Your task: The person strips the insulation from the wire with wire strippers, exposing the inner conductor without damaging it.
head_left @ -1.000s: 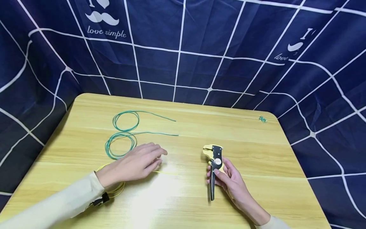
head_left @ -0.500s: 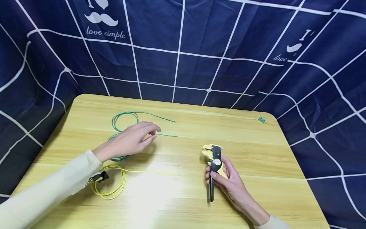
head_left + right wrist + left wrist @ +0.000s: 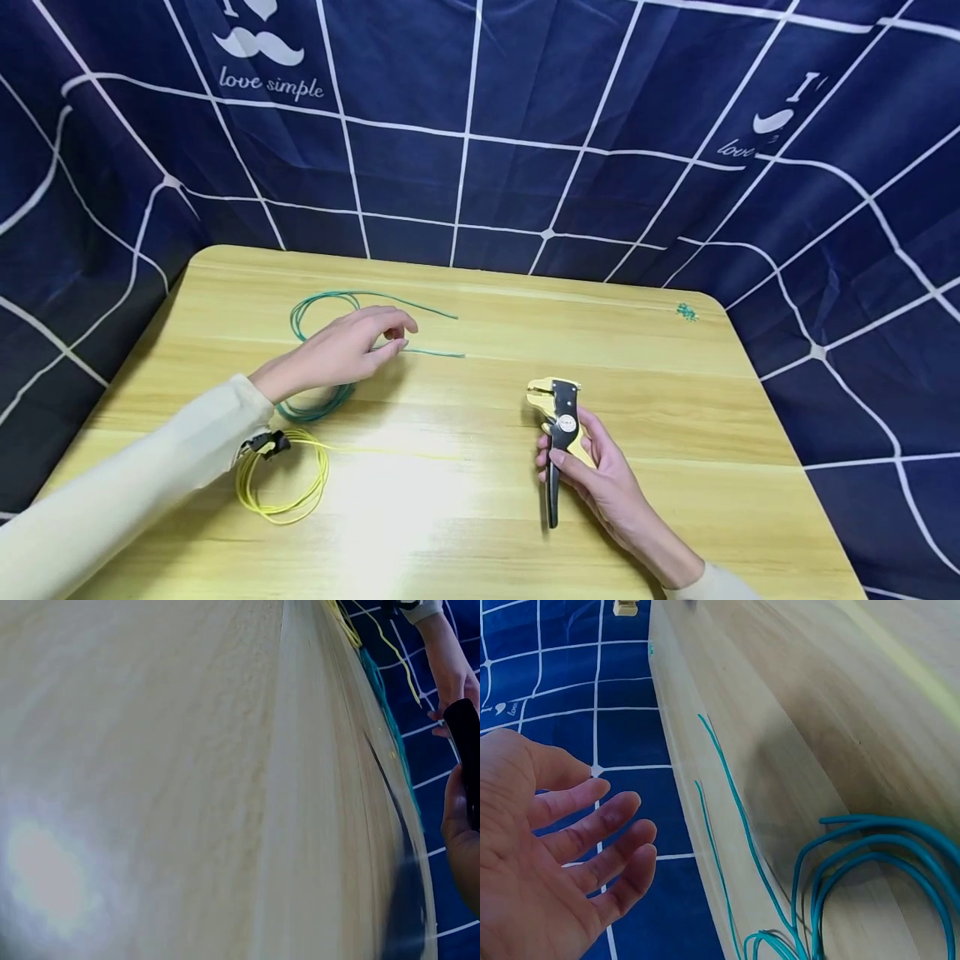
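Note:
My left hand [image 3: 345,346] hovers over the nearer coil of green wire [image 3: 311,411], palm down with fingers loosely bent. In the left wrist view that hand [image 3: 562,840] holds nothing, and green wire [image 3: 900,825] lies below it. The hand partly hides both green coils; the farther green wire [image 3: 408,302] stretches its free end to the right. My right hand [image 3: 611,487] grips a yellow and black wire stripper [image 3: 564,417] upright, its head pointing up and away. Only its black handle [image 3: 466,742] shows in the right wrist view.
A coil of yellow wire [image 3: 318,475] lies at the near left, its end running right. Small green bits [image 3: 686,312] sit in a pile at the far right corner of the wooden table [image 3: 465,533]. A blue gridded cloth [image 3: 420,167] hangs around the table.
My left hand has moved up and away from the yellow wire to above the green coils, uncovering the yellow coil. My right hand keeps its hold on the wire stripper, almost still.

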A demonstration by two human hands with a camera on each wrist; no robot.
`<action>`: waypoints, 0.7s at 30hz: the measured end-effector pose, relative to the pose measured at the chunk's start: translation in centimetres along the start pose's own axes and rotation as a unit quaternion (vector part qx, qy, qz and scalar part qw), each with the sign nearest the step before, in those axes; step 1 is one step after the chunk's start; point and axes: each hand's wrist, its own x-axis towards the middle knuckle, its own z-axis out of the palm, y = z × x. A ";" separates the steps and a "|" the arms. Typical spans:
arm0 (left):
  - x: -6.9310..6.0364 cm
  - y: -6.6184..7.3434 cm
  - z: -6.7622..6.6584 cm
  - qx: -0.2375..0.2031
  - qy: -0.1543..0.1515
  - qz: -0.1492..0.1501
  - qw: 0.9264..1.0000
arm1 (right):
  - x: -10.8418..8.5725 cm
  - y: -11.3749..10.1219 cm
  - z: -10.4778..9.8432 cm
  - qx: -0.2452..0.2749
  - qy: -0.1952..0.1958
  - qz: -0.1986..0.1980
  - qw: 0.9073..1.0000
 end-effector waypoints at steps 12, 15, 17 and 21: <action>1.4 -1.4 0.7 0.004 -0.023 -0.016 1.000 | 0.1 0.1 0.2 0.001 -0.003 0.004 1.000; 1.7 -1.7 0.9 -0.003 -0.026 -0.016 1.000 | 0.1 0.1 0.2 0.000 -0.004 0.002 1.000; 1.9 -1.9 1.0 -0.008 -0.027 -0.017 0.999 | 0.1 0.1 0.2 -0.002 -0.005 0.001 1.000; 2.4 -2.5 1.4 -0.016 -0.030 -0.013 0.999 | 0.1 0.1 0.1 -0.004 -0.006 0.000 1.000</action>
